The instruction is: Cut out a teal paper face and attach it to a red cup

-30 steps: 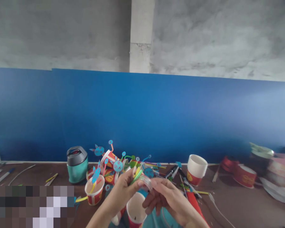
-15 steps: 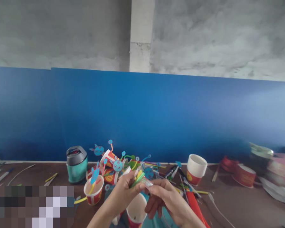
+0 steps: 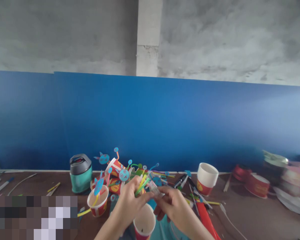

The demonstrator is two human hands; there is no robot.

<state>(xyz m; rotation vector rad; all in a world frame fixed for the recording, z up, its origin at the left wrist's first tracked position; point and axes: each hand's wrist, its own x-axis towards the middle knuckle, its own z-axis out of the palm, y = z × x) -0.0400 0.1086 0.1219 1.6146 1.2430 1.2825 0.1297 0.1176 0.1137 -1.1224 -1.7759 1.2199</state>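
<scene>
My left hand (image 3: 129, 204) is closed around several yellow and green drinking straws (image 3: 142, 185), whose ends stick up past the fingers. A clear, crinkled plastic wrapper (image 3: 154, 189) lies between the two hands. My right hand (image 3: 174, 206) pinches it at its right side. Just below the hands stands an upright paper cup (image 3: 144, 218), open at the top, with a small dark mark inside. Behind them, red and white paper cups (image 3: 114, 186) lie in a heap with straws and blue paper rabbit faces (image 3: 124, 174).
At left, a paper cup (image 3: 98, 204) holds a yellow straw with a blue cutout; a teal jar (image 3: 81, 176) stands behind. Stacked paper cups (image 3: 207, 178) are at right, near pens (image 3: 181, 181) and a red strip (image 3: 206, 220). A blue panel (image 3: 150, 123) borders the table's back.
My hands have drawn slightly apart, with the wrapper now showing more between them. The straws in my left hand have tipped more upright and spread a little.
</scene>
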